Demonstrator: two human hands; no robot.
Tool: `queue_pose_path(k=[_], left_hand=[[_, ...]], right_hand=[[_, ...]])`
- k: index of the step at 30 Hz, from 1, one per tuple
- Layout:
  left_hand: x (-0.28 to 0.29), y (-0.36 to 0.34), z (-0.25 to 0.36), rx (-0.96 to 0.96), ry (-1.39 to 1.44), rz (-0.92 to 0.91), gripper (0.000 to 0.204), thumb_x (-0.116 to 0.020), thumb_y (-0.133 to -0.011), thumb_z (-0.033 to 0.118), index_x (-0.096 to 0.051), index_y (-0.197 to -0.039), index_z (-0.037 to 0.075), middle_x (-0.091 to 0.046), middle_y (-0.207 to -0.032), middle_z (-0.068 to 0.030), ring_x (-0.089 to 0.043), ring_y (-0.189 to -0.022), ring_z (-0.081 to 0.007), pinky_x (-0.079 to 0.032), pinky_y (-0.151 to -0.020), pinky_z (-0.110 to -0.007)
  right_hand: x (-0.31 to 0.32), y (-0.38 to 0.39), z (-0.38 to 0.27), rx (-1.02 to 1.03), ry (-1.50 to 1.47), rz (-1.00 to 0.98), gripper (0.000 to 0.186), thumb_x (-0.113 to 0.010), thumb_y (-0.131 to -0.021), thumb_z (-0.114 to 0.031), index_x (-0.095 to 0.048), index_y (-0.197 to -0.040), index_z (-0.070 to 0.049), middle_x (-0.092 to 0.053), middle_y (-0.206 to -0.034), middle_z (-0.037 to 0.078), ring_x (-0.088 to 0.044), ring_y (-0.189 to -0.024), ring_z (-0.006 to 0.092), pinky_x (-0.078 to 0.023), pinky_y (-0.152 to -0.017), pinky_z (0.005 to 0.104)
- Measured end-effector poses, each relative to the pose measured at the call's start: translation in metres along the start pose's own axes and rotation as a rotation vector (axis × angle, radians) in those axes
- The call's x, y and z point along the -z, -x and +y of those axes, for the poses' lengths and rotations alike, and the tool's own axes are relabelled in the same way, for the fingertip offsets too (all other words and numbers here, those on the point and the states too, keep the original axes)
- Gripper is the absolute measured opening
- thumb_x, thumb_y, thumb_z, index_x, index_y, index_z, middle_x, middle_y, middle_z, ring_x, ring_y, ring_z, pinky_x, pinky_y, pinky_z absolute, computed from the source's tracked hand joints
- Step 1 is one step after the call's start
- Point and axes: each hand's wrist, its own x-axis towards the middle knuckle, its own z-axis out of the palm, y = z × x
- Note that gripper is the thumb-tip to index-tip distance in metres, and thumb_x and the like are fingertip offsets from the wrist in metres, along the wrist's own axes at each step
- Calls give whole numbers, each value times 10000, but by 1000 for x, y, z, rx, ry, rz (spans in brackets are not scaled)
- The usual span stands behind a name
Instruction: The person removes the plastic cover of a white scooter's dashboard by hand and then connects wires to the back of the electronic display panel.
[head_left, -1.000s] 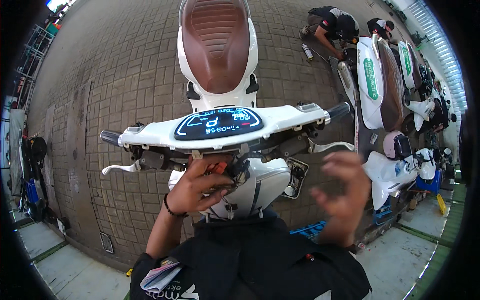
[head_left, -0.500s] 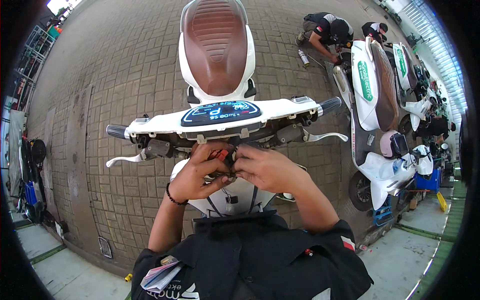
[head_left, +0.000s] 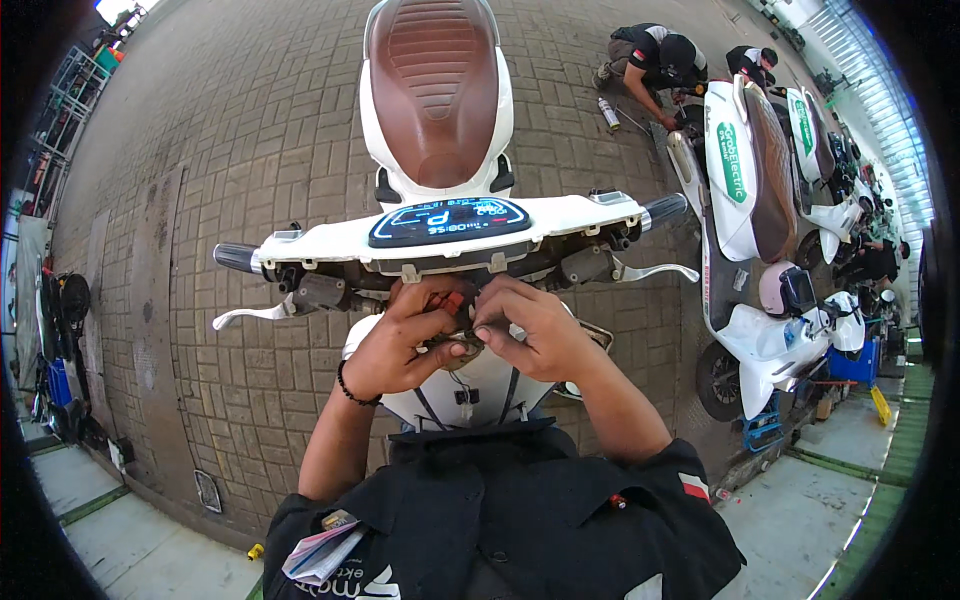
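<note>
Both hands are at the front of a white electric scooter, just below its handlebar cover [head_left: 330, 246] with the lit dashboard [head_left: 450, 222]. My left hand [head_left: 402, 338] curls around a dark bundle of wires [head_left: 462, 350], thumb pointing right. A small red part [head_left: 450, 302] shows by its index finger; its kind is unclear. Close beside it, my right hand [head_left: 530, 328] is closed, thumb and index finger pinched at the wires' upper right. What exactly sits in that pinch is hidden. The white front panel [head_left: 470, 392] lies below, with a small black plug [head_left: 466, 397] hanging on thin wires.
Brake levers [head_left: 255, 313] stick out on both sides of the handlebar. The brown seat [head_left: 435, 90] is beyond. At right stand more white scooters [head_left: 735, 150], a pink helmet [head_left: 785, 290] and a spray can [head_left: 608, 113]. A co-worker [head_left: 660, 65] crouches there.
My right hand's fingers have shifted slightly, with the thumb now showing more plainly in a pinch. My left hand stays at the wires. The handlebar has tilted a little.
</note>
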Motion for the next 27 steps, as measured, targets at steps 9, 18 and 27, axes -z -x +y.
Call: queue_pose_path(k=[9, 18, 27], left_hand=[[7, -2, 0, -4, 30, -74, 212, -771, -815, 225, -661, -855, 48, -551, -1299, -162, -527, -1178, -332, -384, -1006, -442], [4, -2, 5, -40, -43, -40, 191, -749, -828, 218, -674, -824, 42, -572, -1286, -154, -536, -1183, -320, -388, -999, -441], [8, -7, 6, -61, -39, -90, 174, -745, -827, 186, -655, -816, 38, -565, -1300, -160, -535, -1198, -335, -391, -983, -458]], right_hand=[[2, 2, 4, -35, -54, 3, 84, -666, -854, -36, -593, -892, -22, -614, -914, 125, -615, -886, 307, -493, -762, 385], [7, 4, -4, -121, 10, -134, 161, -636, -902, -141, -572, -940, 2, -571, -928, 156, -594, -889, 371, -484, -749, 420], [14, -5, -8, -148, -32, -227, 139, -669, -866, -113, -592, -917, -10, -582, -897, 144, -594, -895, 356, -477, -779, 418]])
